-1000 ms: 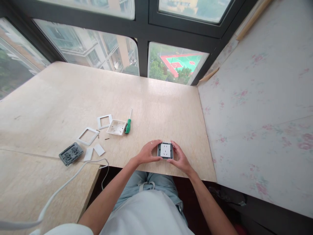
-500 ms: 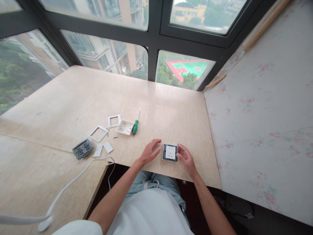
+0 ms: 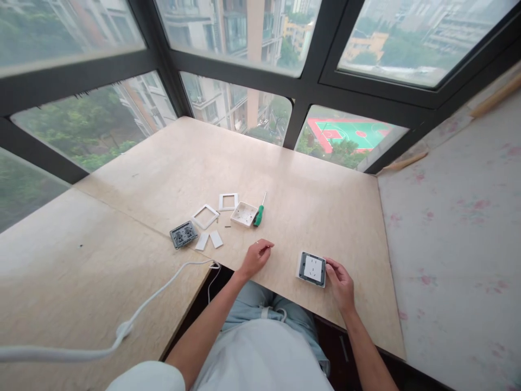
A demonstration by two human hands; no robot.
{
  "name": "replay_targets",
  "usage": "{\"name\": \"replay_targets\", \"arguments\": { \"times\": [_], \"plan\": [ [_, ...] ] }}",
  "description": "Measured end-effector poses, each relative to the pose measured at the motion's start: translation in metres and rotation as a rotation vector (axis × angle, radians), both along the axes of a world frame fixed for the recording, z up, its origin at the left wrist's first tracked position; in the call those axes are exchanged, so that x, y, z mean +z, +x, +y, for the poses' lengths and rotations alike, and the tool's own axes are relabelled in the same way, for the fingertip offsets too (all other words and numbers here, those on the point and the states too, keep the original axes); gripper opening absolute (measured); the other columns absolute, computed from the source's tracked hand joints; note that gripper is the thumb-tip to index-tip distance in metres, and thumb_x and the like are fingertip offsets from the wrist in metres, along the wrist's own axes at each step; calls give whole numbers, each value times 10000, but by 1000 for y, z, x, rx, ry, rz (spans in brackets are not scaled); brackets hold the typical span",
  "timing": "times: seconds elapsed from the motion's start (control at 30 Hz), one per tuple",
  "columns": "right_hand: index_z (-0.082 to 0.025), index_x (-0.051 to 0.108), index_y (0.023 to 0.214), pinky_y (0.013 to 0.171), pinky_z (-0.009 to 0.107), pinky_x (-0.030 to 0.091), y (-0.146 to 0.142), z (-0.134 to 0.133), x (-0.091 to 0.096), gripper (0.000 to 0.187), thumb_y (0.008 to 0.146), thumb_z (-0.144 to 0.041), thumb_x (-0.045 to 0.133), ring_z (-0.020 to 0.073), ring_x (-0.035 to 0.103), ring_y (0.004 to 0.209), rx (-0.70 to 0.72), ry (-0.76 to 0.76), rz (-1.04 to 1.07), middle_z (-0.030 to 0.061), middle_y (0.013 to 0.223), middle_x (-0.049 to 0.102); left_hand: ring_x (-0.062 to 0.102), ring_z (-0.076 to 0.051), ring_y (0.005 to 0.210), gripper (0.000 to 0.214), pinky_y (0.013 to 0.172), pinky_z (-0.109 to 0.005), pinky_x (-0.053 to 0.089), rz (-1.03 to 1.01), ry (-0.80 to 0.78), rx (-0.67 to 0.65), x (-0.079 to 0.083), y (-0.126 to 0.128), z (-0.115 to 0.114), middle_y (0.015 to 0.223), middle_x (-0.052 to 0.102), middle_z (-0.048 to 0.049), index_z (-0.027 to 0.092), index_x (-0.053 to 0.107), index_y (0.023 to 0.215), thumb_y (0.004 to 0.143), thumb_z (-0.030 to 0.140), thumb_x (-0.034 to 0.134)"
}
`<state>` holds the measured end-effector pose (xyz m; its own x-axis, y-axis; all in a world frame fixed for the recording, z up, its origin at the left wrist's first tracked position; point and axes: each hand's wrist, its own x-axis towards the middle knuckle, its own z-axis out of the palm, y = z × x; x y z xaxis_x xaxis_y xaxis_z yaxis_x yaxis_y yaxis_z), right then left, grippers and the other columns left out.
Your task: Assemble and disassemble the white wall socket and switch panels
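A wall socket (image 3: 313, 268) with a white five-hole face, a dark grey surround and a white back box lies near the front edge of the tabletop. My right hand (image 3: 341, 281) grips its right edge between thumb and fingers. To the socket's left, my left hand (image 3: 256, 257) hovers apart from it over the tabletop, fingers curled and pressed together at the tips; anything between them is too small to make out. Beyond that hand lie a green-handled screwdriver (image 3: 259, 216) and an open white back box (image 3: 244, 214).
Left of the box are two white frames (image 3: 205, 216), two white cover plates (image 3: 216, 239), a grey socket module (image 3: 183, 234) and small screws (image 3: 228, 226). A white cable (image 3: 154, 290) crosses the left tabletop (image 3: 101, 271). Windows stand behind; a papered wall (image 3: 456, 244) borders the right.
My view has turned left. My left hand has moved away from the socket and its fingers have closed together. My right hand has closed on the socket's right edge.
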<state>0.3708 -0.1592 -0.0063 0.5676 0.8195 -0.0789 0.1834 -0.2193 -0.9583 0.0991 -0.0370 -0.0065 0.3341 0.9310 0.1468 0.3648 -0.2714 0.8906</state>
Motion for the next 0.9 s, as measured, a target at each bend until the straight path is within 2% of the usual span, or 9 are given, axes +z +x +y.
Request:
{"name": "replay_targets", "arguments": {
  "times": [0.1, 0.2, 0.23, 0.27, 0.33, 0.4, 0.6, 0.9],
  "plan": [
    [-182, 720, 1022, 973, 485, 509, -1, -1, -2, 401, 795, -507, 667, 288, 671, 1045, -23, -20, -8, 113, 1090, 741, 612, -158, 730, 217, 704, -297, 518, 79, 14, 213, 7, -38, 15, 950, 679, -53, 203, 672, 996, 874, 217, 494],
    [-176, 719, 1009, 970, 483, 505, -2, -2, -3, 405, 789, -511, 662, 288, 668, 1035, -43, -27, -23, 113, 1068, 741, 601, -185, 783, 305, 804, -349, 501, 181, 21, 447, 19, -81, 32, 1041, 637, -84, 192, 642, 1136, 881, 193, 476],
    [-175, 718, 1006, 970, 485, 503, -2, -2, -3, 407, 788, -513, 661, 289, 668, 1032, -49, -27, -28, 114, 1062, 741, 610, -204, 818, 327, 816, -360, 496, 239, 16, 510, 23, -93, 37, 1081, 623, -104, 179, 641, 1164, 871, 185, 496],
    [-176, 717, 1006, 972, 487, 500, -2, -2, -4, 406, 788, -514, 659, 289, 666, 1032, -51, -27, -32, 113, 1060, 741, 622, -223, 872, 339, 809, -353, 498, 410, 1, 544, 28, -102, 41, 1122, 610, -115, 178, 645, 1187, 875, 199, 514],
    [-179, 715, 1009, 978, 486, 496, -1, -2, -5, 401, 794, -512, 655, 285, 664, 1036, -48, -21, -37, 112, 1068, 738, 630, -252, 947, 338, 782, -339, 500, 656, -33, 523, 35, -114, 47, 1156, 593, -128, 182, 659, 1210, 901, 231, 528],
    [-179, 715, 1014, 988, 481, 492, 0, -2, -7, 395, 801, -506, 655, 280, 663, 1046, -38, -5, -31, 113, 1085, 733, 638, -251, 952, 315, 755, -319, 498, 762, -53, 464, 39, -118, 51, 1148, 592, -118, 206, 682, 1196, 924, 252, 531],
    [-166, 711, 1024, 937, 456, 526, -2, -5, -6, 412, 791, -505, 682, 265, 680, 1010, -85, 33, 41, 124, 1086, 734, 647, -204, 830, 248, 672, -278, 459, 859, -36, 319, 37, -112, 58, 1042, 603, -75, 262, 751, 1026, 949, 272, 516],
    [-174, 702, 1010, 881, 429, 545, -6, -8, -8, 390, 797, -500, 675, 242, 697, 925, -123, 62, 66, 104, 1035, 744, 644, -248, 923, 276, 716, -309, 454, 890, 46, 207, 28, -114, 66, 1051, 625, -109, 199, 709, 1005, 980, 272, 445]
  ]
}}
